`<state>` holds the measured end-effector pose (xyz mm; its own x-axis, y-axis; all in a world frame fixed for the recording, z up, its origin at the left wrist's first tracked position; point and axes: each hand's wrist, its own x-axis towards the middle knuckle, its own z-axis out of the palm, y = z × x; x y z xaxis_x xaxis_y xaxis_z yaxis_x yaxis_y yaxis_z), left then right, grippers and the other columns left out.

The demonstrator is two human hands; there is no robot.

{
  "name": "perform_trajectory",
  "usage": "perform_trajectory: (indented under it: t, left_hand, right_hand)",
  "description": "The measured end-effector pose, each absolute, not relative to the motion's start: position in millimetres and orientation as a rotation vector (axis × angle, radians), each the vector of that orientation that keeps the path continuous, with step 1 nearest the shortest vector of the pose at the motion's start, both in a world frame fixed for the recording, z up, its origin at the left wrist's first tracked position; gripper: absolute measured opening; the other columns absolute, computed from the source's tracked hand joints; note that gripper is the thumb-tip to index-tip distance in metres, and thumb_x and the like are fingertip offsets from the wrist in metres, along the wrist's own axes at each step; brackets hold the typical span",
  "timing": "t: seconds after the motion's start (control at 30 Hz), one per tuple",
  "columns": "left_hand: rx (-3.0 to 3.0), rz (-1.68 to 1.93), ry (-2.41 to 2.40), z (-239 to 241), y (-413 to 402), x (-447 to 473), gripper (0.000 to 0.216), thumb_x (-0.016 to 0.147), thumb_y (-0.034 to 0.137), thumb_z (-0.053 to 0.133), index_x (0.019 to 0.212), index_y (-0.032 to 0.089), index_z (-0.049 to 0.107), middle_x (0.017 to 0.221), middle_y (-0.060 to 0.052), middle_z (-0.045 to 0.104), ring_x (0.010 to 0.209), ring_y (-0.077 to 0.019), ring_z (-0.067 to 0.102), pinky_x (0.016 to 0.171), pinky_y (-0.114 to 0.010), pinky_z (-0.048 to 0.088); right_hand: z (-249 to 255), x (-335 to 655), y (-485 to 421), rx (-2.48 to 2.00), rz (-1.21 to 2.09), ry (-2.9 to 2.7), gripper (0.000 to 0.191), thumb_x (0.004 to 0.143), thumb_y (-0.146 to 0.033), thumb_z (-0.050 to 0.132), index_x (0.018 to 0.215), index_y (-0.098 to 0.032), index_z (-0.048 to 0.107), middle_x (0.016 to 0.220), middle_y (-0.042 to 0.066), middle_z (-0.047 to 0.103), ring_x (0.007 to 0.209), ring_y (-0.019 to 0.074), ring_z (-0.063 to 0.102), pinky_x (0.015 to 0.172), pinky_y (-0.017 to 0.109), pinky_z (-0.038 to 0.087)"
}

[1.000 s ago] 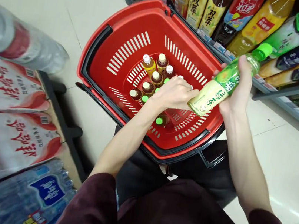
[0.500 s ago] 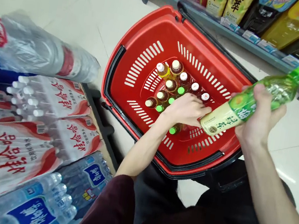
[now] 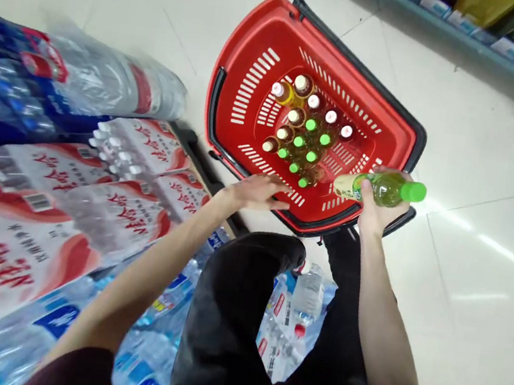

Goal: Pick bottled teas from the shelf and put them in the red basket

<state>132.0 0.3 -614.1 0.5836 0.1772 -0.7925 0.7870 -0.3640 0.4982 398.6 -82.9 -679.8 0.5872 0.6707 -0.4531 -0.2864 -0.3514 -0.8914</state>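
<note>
The right hand (image 3: 375, 218) grips a tilted, green-capped, translucent plastic bottle (image 3: 390, 190) over a red slotted plastic basket (image 3: 254, 32); the left hand (image 3: 259, 191) spreads open at its rim. Glossy pale floor tiles (image 3: 476, 309) reflect lights.

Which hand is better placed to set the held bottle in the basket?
Probably the right hand: it grips the green-capped bottle, base end over the red basket, while the left hand holds no bottle.

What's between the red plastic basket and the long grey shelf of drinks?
Pale, glossy floor tiles separate the basket and shelf in the head view.
</note>
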Motion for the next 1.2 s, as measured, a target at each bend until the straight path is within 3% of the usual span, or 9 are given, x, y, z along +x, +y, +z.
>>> perform_trajectory:
  t: [0.07, 0.17, 0.27, 0.37, 0.53, 0.63, 0.9, 1.2]
  left_hand:
    - [1.782, -0.859, 0.652, -603.7, -12.4, 112.1, 0.061, 0.090, 0.051, 0.073, 0.142, 0.024, 0.059, 0.145, -0.010, 0.060, 0.133, -0.0295, 0.055, 0.113, -0.041, 0.038]
    - [1.866, -0.866, 0.551, -611.5, -32.3, 101.3, 0.078, 0.080, 0.031, 0.083, 0.151, 0.024, 0.050, 0.157, -0.011, 0.048, 0.143, -0.0317, 0.044, 0.119, -0.047, 0.028]
    - [2.011, -0.946, 0.529, -629.9, -51.0, 111.2, 0.066, 0.086, 0.006, 0.064, 0.149, 0.022, 0.053, 0.152, -0.013, 0.053, 0.142, -0.0308, 0.044, 0.116, -0.049, 0.029]
    - [2.065, -1.019, 0.527, -640.4, -65.3, 125.3, 0.063, 0.089, -0.002, 0.049, 0.147, 0.022, 0.055, 0.150, -0.014, 0.055, 0.138, -0.0309, 0.048, 0.113, -0.051, 0.033]
    - [2.013, -1.043, 0.619, -634.5, -72.1, 134.1, 0.067, 0.091, -0.004, 0.043, 0.146, 0.032, 0.057, 0.135, -0.012, 0.065, 0.117, -0.0310, 0.061, 0.098, -0.047, 0.045]
    - [2.016, -1.053, 0.625, -631.8, -71.5, 133.1, 0.065, 0.092, -0.004, 0.041, 0.146, 0.029, 0.058, 0.126, -0.014, 0.068, 0.108, -0.0324, 0.064, 0.092, -0.047, 0.047]
    - [2.015, -1.024, 0.646, -630.9, -95.1, 111.8, 0.058, 0.091, -0.002, 0.050, 0.143, 0.022, 0.060, 0.129, -0.015, 0.066, 0.120, -0.0339, 0.060, 0.102, -0.049, 0.044]
    - [2.042, -1.021, 0.581, -614.4, -156.7, 89.4, 0.066, 0.083, -0.003, 0.060, 0.142, 0.024, 0.061, 0.135, -0.012, 0.066, 0.116, -0.0320, 0.065, 0.096, -0.043, 0.052]
  right_hand:
    - [-675.4, 381.2, -97.2, -1.653, 1.053, -0.278, 0.044, 0.075, -0.041, 0.083, 0.108, -0.023, 0.059, 0.107, 0.002, 0.068, 0.108, 0.0160, 0.067, 0.107, 0.040, 0.057]
    - [-673.3, 356.1, -107.7, -1.676, 1.086, -0.248, 0.054, 0.073, -0.046, 0.084, 0.114, -0.021, 0.058, 0.110, 0.004, 0.067, 0.109, 0.0164, 0.067, 0.106, 0.040, 0.057]
    - [-669.4, 339.6, -113.0, -1.738, 1.012, -0.248, 0.072, 0.068, -0.052, 0.086, 0.123, -0.018, 0.054, 0.116, 0.007, 0.064, 0.113, 0.0183, 0.066, 0.107, 0.041, 0.057]
    - [-649.4, 327.8, -127.6, -1.779, 0.839, -0.221, 0.077, 0.068, -0.059, 0.084, 0.126, -0.018, 0.053, 0.123, 0.009, 0.060, 0.121, 0.0215, 0.063, 0.109, 0.043, 0.056]
    - [-592.1, 303.3, -173.3, -1.842, 0.672, -0.113, 0.074, 0.071, -0.064, 0.078, 0.126, -0.019, 0.054, 0.127, 0.009, 0.056, 0.128, 0.0265, 0.059, 0.106, 0.048, 0.056]
    - [-576.7, 288.3, -194.2, -1.794, 0.664, -0.081, 0.073, 0.070, -0.058, 0.081, 0.126, -0.019, 0.053, 0.126, 0.009, 0.057, 0.126, 0.0266, 0.061, 0.105, 0.048, 0.056]
    - [-577.4, 265.5, -216.1, -1.692, 0.615, -0.025, 0.062, 0.074, -0.041, 0.081, 0.123, -0.017, 0.051, 0.122, 0.008, 0.061, 0.110, 0.0178, 0.068, 0.104, 0.040, 0.056]
    - [-582.3, 256.4, -239.8, -1.866, 0.700, -0.011, 0.062, 0.067, -0.039, 0.087, 0.115, -0.013, 0.059, 0.113, 0.010, 0.068, 0.100, 0.0155, 0.068, 0.096, 0.033, 0.057]
